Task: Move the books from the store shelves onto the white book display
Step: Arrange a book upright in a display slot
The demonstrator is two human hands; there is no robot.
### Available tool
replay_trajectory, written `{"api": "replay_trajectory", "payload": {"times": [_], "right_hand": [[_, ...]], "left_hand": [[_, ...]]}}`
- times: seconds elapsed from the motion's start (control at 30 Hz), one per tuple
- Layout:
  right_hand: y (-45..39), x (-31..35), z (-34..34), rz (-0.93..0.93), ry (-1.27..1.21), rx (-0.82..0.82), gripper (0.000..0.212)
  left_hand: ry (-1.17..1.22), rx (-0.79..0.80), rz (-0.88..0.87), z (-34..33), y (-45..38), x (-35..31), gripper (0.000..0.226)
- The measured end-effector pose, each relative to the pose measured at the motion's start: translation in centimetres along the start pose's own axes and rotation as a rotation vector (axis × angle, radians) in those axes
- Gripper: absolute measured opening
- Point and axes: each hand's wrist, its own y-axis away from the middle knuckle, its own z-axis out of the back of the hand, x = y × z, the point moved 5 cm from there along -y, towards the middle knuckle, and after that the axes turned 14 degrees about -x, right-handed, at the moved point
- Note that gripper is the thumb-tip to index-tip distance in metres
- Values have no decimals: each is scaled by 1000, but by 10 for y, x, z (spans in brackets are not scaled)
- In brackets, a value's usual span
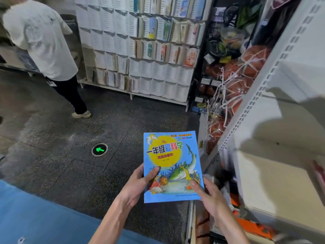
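Item: blue children's science book [171,166], pinched at lower corners by left hand [136,184] and right hand [208,196]. Risk: thin cover sagging, slipping en route to white book display [140,55].

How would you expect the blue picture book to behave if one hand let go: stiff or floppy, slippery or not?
The blue book looks thin with a soft cover, so it would probably sag. The left hand and right hand each hold a lower corner, suggesting little weight. Its cover seems glossy, so it may slip.
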Motion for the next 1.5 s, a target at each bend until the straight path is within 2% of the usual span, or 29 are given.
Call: {"api": "replay_trajectory", "payload": {"times": [0.1, 0.17, 0.3, 0.43, 0.5, 0.6, 0.7, 0.9, 1.23, 1.5], "right_hand": [[-23, 25, -28, 20, 44, -2, 102], [-40, 48, -46, 52, 37, 1, 86], [-99, 80, -90, 1, 7, 24, 40], [-177, 116, -140, 32, -49, 62, 19], [-217, 140, -161, 13, -97, 61, 21], [-273, 188, -190, 19, -192, 156, 14], [-325, 233, -216, 43, -231, 203, 15], [-424, 301, -277, 94, -209, 237, 18], [-605, 382, -392, 33, -179, 128, 18], [-727, 470, -445, 0, -232, 84, 22]], "left_hand": [[15, -3, -10, 18, -33, -19, 34], [22, -13, -19, 27, -59, -32, 34], [4, -37, -61, 41, -123, -65, 32], [-17, -65, -82, 52, -206, -107, 33], [-15, -79, -75, 56, -249, -133, 34], [-44, -103, -89, 59, -308, -177, 34], [-36, -125, -97, 66, -363, -219, 36], [-30, -151, -98, 82, -472, -278, 37], [-29, -62, -47, 115, -692, -355, 40], [-64, 4, -11, 111, -843, -447, 38]]}}
